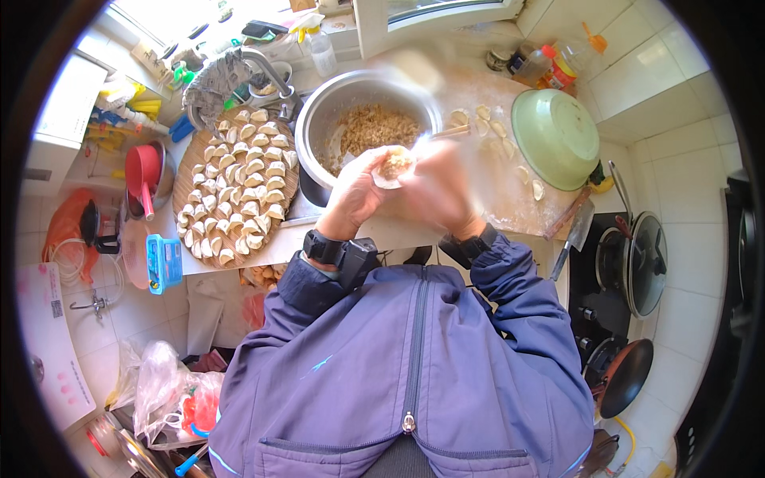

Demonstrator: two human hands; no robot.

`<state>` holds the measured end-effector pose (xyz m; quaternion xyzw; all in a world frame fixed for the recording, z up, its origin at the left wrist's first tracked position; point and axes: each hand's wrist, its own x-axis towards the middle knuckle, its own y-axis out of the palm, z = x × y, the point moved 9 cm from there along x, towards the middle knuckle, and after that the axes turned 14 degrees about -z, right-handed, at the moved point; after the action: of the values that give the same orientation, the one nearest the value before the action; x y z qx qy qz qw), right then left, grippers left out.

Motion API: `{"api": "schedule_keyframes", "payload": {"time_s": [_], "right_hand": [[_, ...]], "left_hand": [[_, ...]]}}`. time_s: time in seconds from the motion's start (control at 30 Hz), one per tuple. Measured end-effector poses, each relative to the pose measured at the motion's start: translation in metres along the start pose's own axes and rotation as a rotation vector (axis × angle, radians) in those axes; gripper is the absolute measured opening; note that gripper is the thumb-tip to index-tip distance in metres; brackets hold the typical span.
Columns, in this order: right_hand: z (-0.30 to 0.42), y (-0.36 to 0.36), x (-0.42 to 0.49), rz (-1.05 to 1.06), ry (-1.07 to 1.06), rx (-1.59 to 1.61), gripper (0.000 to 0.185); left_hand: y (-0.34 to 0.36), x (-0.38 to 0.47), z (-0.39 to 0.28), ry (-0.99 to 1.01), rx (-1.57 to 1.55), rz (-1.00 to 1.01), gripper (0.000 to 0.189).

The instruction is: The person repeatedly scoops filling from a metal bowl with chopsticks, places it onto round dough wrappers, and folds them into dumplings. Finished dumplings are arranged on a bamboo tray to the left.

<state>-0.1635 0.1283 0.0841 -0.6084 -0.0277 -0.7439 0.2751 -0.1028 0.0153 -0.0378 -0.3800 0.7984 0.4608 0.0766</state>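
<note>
My left hand (357, 194) holds a round dough wrapper (379, 179) with a mound of filling (397, 162) on it. Close against its right side is my right hand (439, 185), badly blurred, so its fingers and grip are unclear. Wooden sticks, perhaps chopsticks (453, 132), show just above the right hand; whether it holds them is not visible. Beyond both hands stands a large metal pot (303, 134) containing crumbly brown filling (376, 128). On the left, a round wooden board (272, 236) bears many rows of folded dumplings (239, 173).
Right of the pot, a floured board (514, 209) carries several dough pieces (496, 127) beside an upturned green basin (556, 137). A cleaver (580, 227) lies at its right edge, near the stove (597, 263). A faucet (272, 69) rises behind the dumpling board; a blue plastic container (164, 263) hangs at the counter's left end.
</note>
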Motion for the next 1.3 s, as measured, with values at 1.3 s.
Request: {"api": "schedule_keyframes", "payload": {"time_s": [1.3], "right_hand": [[-0.034,0.063,-0.021,0.115,1.050,0.760,0.055]], "left_hand": [[0.041,-0.049,-0.079,0.831,0.650,0.012,0.016]]}}
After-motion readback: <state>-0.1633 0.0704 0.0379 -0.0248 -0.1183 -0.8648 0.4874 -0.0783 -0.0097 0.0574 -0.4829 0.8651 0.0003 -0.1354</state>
